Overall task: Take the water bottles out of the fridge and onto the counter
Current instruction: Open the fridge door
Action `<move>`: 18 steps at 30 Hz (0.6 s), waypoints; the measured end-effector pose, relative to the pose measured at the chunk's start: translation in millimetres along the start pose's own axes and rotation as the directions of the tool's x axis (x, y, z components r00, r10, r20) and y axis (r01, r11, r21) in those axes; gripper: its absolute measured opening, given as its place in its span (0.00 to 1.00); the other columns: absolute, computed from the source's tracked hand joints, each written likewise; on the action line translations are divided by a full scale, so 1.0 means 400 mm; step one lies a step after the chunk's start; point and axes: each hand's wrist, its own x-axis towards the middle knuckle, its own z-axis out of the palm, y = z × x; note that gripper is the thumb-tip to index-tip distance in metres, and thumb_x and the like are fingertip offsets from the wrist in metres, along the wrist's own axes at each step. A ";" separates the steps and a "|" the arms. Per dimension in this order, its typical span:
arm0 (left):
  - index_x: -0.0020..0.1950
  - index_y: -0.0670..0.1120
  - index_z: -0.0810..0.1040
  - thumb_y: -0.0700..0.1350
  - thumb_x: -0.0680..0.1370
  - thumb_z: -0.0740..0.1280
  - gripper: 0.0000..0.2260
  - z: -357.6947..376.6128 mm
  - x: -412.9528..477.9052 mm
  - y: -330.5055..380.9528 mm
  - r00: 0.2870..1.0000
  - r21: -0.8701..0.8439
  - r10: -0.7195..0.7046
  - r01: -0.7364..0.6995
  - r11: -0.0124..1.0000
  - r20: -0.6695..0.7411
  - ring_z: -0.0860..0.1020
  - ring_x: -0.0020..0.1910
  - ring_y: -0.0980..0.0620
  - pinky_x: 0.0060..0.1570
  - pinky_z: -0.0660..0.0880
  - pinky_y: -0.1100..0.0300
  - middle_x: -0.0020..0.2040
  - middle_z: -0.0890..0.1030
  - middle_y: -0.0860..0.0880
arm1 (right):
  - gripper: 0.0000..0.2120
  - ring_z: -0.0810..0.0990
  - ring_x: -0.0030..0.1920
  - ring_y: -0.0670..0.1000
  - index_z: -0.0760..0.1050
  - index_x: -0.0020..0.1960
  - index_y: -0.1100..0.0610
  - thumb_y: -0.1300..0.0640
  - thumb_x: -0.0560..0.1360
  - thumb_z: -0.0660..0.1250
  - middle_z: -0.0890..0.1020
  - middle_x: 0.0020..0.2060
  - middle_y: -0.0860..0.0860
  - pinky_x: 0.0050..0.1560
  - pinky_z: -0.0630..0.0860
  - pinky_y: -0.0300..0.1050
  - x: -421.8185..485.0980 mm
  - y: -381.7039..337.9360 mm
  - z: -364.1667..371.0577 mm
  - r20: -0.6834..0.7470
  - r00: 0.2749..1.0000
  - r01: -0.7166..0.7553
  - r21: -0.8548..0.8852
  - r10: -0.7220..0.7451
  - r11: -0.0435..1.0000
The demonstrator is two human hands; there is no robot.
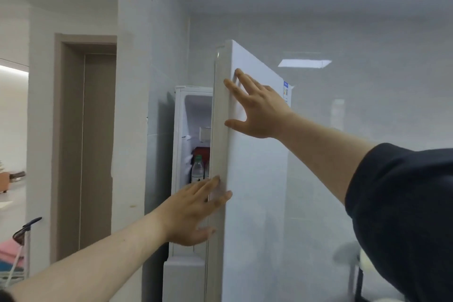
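Both hands open and flat on the edge of the half-open fridge door (255, 154), right hand (257, 108) high, left hand (193, 211) lower, water bottle (197, 169) upright inside the fridge (180, 115) behind.

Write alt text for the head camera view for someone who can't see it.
Two bare hands rest on the edge of a white fridge door that stands partly open: the right hand higher up, the left hand lower. Through the gap, a clear water bottle with a green cap stands inside the fridge.
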 end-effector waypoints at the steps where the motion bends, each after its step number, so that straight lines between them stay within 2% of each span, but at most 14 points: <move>1: 0.79 0.51 0.57 0.62 0.73 0.62 0.37 -0.013 0.012 0.014 0.999 0.016 0.050 -0.050 0.999 -0.022 0.69 0.72 0.40 0.66 0.68 0.49 0.75 0.66 0.40 | 0.44 0.55 0.78 0.59 0.47 0.80 0.51 0.33 0.74 0.60 0.49 0.80 0.59 0.72 0.61 0.56 -0.026 0.018 -0.020 0.002 1.000 -0.004 0.000 0.004 1.000; 6: 0.79 0.50 0.56 0.60 0.76 0.61 0.35 -0.074 0.088 0.085 0.966 0.100 0.249 -0.241 0.965 -0.072 0.59 0.77 0.42 0.73 0.51 0.44 0.77 0.63 0.40 | 0.42 0.63 0.75 0.64 0.51 0.80 0.56 0.37 0.75 0.62 0.52 0.79 0.62 0.69 0.66 0.59 -0.140 0.093 -0.102 0.019 0.998 -0.056 -0.014 0.056 0.998; 12: 0.79 0.51 0.57 0.60 0.76 0.59 0.34 -0.105 0.202 0.183 0.917 0.156 0.385 -0.368 0.917 -0.102 0.51 0.78 0.45 0.77 0.45 0.45 0.78 0.61 0.42 | 0.41 0.67 0.72 0.64 0.49 0.79 0.58 0.41 0.77 0.62 0.53 0.79 0.61 0.67 0.69 0.57 -0.263 0.183 -0.184 0.056 0.987 -0.151 -0.045 0.153 0.988; 18: 0.77 0.49 0.62 0.60 0.74 0.60 0.33 -0.134 0.323 0.292 0.863 0.192 0.490 -0.464 0.865 -0.123 0.61 0.75 0.44 0.75 0.54 0.44 0.75 0.67 0.42 | 0.41 0.64 0.74 0.64 0.46 0.80 0.58 0.43 0.77 0.64 0.51 0.80 0.59 0.68 0.67 0.57 -0.362 0.252 -0.226 0.074 0.954 -0.289 -0.035 0.291 0.957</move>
